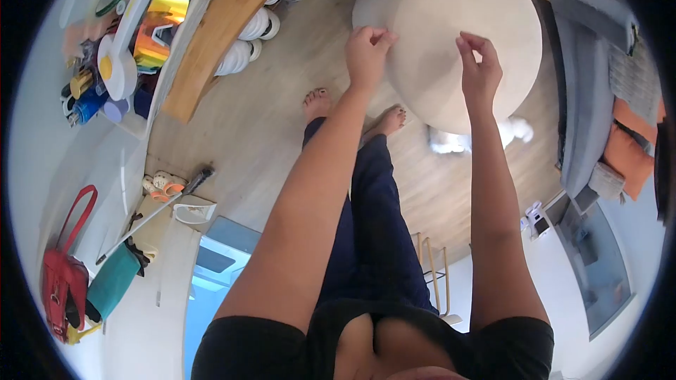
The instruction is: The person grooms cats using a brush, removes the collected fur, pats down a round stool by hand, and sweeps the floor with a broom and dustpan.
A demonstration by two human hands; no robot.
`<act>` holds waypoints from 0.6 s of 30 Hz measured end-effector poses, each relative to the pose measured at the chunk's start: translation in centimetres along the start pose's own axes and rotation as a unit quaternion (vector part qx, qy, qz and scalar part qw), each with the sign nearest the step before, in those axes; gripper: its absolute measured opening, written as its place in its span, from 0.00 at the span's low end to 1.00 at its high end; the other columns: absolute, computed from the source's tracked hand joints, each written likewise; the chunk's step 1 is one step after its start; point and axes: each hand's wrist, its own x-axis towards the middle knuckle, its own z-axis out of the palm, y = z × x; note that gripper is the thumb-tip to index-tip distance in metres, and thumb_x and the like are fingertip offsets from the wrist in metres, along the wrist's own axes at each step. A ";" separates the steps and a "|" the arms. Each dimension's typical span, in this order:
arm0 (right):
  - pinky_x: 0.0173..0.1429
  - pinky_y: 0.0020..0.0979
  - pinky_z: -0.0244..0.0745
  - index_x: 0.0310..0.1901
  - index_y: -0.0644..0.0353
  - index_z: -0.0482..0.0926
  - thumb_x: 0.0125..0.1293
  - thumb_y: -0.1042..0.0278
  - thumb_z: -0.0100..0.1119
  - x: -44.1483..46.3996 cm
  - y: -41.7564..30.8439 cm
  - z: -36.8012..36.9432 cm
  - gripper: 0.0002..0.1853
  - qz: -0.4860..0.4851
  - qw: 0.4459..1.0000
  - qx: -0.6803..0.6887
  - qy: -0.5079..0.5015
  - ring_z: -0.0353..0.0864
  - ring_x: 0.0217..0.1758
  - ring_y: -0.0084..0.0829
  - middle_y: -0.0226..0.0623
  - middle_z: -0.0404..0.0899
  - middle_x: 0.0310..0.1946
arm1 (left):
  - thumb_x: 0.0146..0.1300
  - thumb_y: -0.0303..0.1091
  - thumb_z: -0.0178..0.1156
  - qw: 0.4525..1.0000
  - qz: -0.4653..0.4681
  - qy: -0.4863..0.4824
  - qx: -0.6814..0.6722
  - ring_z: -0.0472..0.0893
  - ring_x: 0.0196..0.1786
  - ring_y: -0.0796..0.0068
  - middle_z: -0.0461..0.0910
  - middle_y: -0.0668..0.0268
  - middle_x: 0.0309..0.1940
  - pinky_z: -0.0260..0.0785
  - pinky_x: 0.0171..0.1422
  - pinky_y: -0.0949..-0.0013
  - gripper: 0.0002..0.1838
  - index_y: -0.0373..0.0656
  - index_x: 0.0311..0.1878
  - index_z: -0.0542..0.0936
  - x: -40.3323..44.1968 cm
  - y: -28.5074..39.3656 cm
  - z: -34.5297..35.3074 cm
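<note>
My left hand [367, 56] is raised in front of me, thumb and fingertips pinched together by the left side of a large pale round surface [486, 0]. My right hand [482, 63] is level with it, thumb and index finger meeting in a pinch over the same surface in view. Whatever is between the fingertips of either hand is too small to make out. I cannot tell whether the hands touch the pale surface or are above it. A soft grey shadow lies on it between them. Both my bare feet [386, 124] stand on the wooden floor [274, 127].
A blurred white fluffy shape [517, 131] is on the floor behind my right forearm. Several white shoes [238, 58] sit by a wooden shelf [211, 42] at left. A red bag [65, 285] hangs lower left. A grey sofa [588, 98] with orange cushions [628, 160] is at right.
</note>
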 end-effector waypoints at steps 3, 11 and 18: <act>0.38 0.26 0.71 0.38 0.55 0.83 0.63 0.60 0.62 1.0 0.0 1.7 0.09 -0.048 0.998 0.015 0.029 0.79 0.40 0.27 0.32 0.82 0.36 | 0.60 0.35 0.57 0.995 -0.059 0.063 0.059 0.80 0.41 0.52 0.81 0.51 0.37 0.70 0.44 0.56 0.11 0.36 0.36 0.80 -1.3 -0.8 0.5; 0.50 0.37 0.73 0.47 0.53 0.80 0.65 0.53 0.57 7.8 1.8 -0.6 0.15 -0.170 0.956 -0.193 0.140 0.77 0.51 0.39 0.41 0.80 0.44 | 0.67 0.51 0.46 0.881 -0.123 0.092 0.447 0.81 0.42 0.54 0.82 0.53 0.38 0.68 0.47 0.57 0.22 0.43 0.37 0.83 -2.6 -11.3 -9.8; 0.68 0.48 0.59 0.67 0.54 0.63 0.58 0.29 0.50 16.1 21.6 -9.7 0.43 0.165 0.957 -0.202 0.125 0.64 0.66 0.50 0.52 0.64 0.64 | 0.66 0.57 0.48 0.962 -0.185 -0.100 0.176 0.76 0.56 0.61 0.77 0.58 0.55 0.63 0.58 0.59 0.29 0.43 0.58 0.74 2.5 0.8 -5.8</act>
